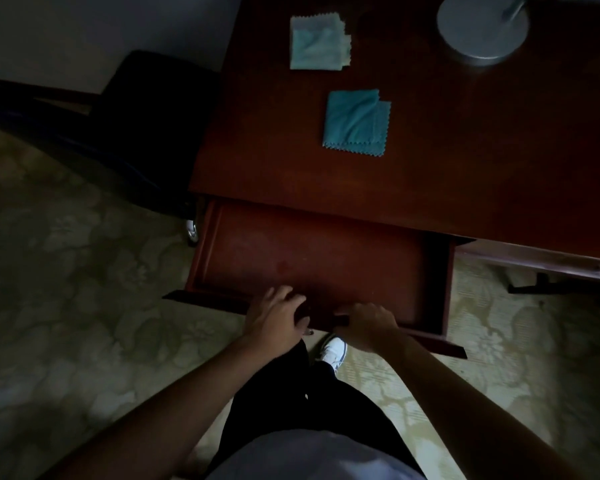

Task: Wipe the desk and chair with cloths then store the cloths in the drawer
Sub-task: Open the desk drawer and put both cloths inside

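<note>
Drawer (326, 258): pulled open, empty.
Cloths: pale cloth (317, 43) and teal cloth (355, 123) folded on desk (465, 150), unstored.
Hands: left hand (274, 317) and right hand (369, 323) both clasp the drawer front.
Remaining: stow both cloths, close drawer.

Two cloths (320, 42) (356, 122), one drawer (312, 261), one desk (465, 150), two hands (274, 318) (368, 325).
</note>
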Demonstrator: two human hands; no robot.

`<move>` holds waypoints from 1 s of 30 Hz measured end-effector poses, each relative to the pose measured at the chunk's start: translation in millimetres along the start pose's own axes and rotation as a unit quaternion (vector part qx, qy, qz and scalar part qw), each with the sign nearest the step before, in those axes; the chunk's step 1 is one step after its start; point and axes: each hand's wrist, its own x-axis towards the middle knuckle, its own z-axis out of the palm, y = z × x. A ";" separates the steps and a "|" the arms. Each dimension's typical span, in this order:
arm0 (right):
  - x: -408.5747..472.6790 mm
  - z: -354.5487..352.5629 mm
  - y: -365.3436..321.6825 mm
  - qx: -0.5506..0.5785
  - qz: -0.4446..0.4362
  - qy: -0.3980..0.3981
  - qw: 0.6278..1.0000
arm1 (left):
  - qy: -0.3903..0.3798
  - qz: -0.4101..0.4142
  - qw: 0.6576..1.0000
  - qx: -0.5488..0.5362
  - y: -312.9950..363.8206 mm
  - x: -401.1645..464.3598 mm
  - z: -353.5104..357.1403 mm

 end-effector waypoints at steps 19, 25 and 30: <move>46.9 -106.6 1.5 0.409 0.052 0.186 0.892 | 0.082 -0.023 0.988 -0.131 13.2 132.8 -143.9; 101.8 -209.1 -34.2 0.405 0.098 0.280 0.865 | 0.150 -0.040 0.977 -0.148 2.9 229.1 -226.9; 163.6 -280.8 -53.5 0.276 0.144 0.313 0.897 | 0.171 -0.026 0.980 -0.102 -10.2 319.8 -270.6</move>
